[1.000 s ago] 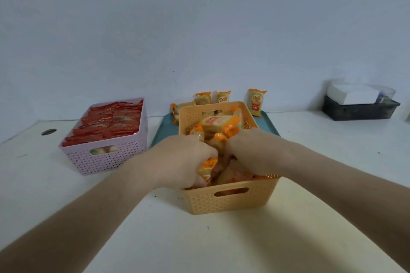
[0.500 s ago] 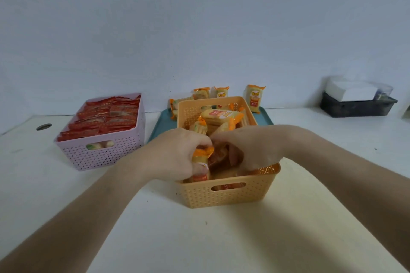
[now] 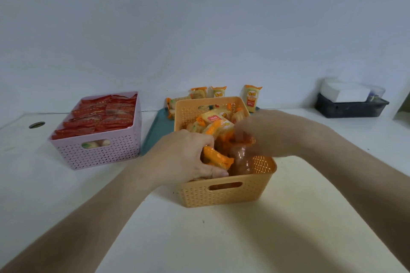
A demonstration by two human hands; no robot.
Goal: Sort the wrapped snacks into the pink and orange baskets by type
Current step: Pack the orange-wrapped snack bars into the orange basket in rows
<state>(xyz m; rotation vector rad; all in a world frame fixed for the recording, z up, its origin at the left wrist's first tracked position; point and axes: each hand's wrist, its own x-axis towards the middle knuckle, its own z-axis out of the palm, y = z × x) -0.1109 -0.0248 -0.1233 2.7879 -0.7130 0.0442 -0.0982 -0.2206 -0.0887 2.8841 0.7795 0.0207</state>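
Note:
The orange basket (image 3: 226,194) stands in front of me, piled with yellow-and-orange wrapped snacks (image 3: 216,121). My left hand (image 3: 184,157) reaches into its near left corner and grips an orange-ended snack packet (image 3: 216,158). My right hand (image 3: 264,133) is over the basket's right side, blurred; its fingers dip among the packets, and what they hold cannot be made out. The pink basket (image 3: 99,150) sits to the left, filled with red wrapped snacks (image 3: 99,117). Several yellow snacks (image 3: 251,97) stand behind the orange basket on a teal tray (image 3: 158,128).
A black bin (image 3: 350,107) with a white box in it sits at the back right by the wall. A round hole (image 3: 36,125) is in the white tabletop at far left. The wall runs close behind the baskets.
The left hand has closed round an orange-ended packet and lifted it at the basket's near left. The right hand has shifted to the right side. The view has tilted slightly.

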